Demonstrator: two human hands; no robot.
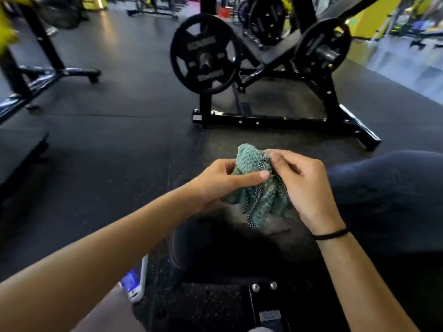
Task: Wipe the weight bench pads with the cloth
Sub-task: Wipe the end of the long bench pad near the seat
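A bunched teal cloth [257, 188] with dark speckled edging hangs between both hands in the middle of the view. My left hand [220, 183] grips its left side, index finger laid across the front. My right hand [306, 188] pinches its upper right part, thumb on top; a black band circles that wrist. Under the cloth lies a black bench pad [215, 250], dim and partly hidden by my arms.
A black rack [282, 118] with two weight plates [206, 53] stands just ahead on the rubber floor. Another frame [48, 73] is at the left. My dark-clad knee [393, 183] is at the right. A white phone-like device [135, 281] lies low left.
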